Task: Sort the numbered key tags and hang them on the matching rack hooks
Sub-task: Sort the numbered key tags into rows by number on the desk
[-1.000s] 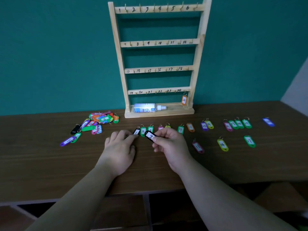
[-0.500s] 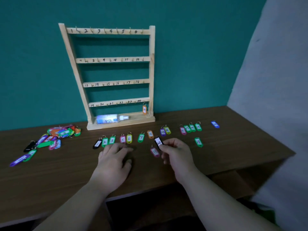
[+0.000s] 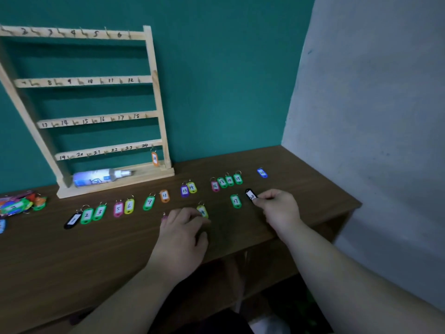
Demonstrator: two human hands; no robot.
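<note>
Right hand (image 3: 277, 208): pinching near end of black tag (image 3: 250, 195).
Long axis: running from the grip away and leftward, ring end pointing outward.
Left hand (image 3: 183, 235): resting relaxed on table (image 3: 96, 261), gripping nothing.

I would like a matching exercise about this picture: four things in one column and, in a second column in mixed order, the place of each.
Things:
1. black tag 20
2. blue tag
3. bottle
4. black tag 1

Places:
a. left end of the row on the table
b. alone, farthest right on the table
c. pinched by the right hand
d. lying on the base of the rack

Pairs: 1-c, 2-b, 3-d, 4-a.
</note>
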